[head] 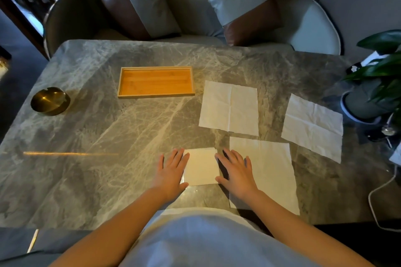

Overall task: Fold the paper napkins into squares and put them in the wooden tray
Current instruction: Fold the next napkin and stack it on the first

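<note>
Head view: folded napkin (201, 167) on surface (108, 136), flanked by flat, released left hand (171, 171) and right hand (236, 171), likely squaring edges; wooden tray (156, 94) empty, three napkins unfolded.

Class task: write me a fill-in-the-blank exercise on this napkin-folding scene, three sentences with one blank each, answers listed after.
1. The folded napkin lies between the left hand and the ____ hand.
2. The number of unfolded napkins lying flat on the table is ____.
3. The wooden tray holds ____ napkins.

Missing words: right; three; no
</note>
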